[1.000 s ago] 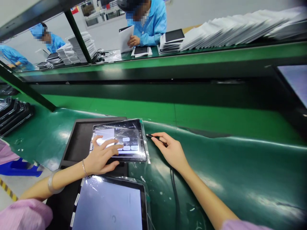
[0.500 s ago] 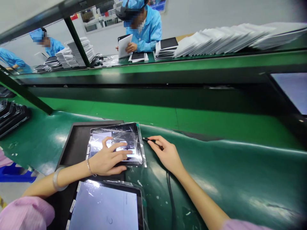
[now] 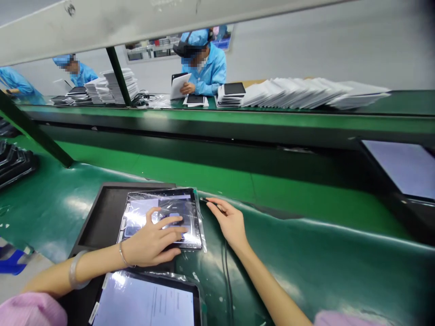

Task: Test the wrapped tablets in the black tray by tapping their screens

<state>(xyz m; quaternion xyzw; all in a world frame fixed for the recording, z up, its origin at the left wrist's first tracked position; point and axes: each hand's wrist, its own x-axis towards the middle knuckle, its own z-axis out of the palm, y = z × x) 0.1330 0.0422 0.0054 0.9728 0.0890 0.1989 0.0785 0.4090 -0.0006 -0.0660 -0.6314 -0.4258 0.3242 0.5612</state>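
A lit tablet (image 3: 159, 213) wrapped in clear film lies on a black tray (image 3: 102, 213) on the green mat. My left hand (image 3: 151, 240) rests on its screen, fingers spread, fingertips touching the display. My right hand (image 3: 229, 222) sits just right of the tablet and pinches a thin black cable plug (image 3: 206, 200) near the tablet's right edge. The cable (image 3: 226, 271) runs back toward me under my wrist.
A second lit tablet (image 3: 146, 303) lies at the near edge. Another screen (image 3: 401, 167) glows at far right. Black trays (image 3: 13, 163) are stacked on the left. Across the green conveyor (image 3: 272, 149), people in blue coats work beside piles of white sleeves (image 3: 306, 90).
The view has tilted up, so everything sits lower in the frame. My left fingers shifted slightly on the screen. My right hand keeps the plug beside the tablet's edge.
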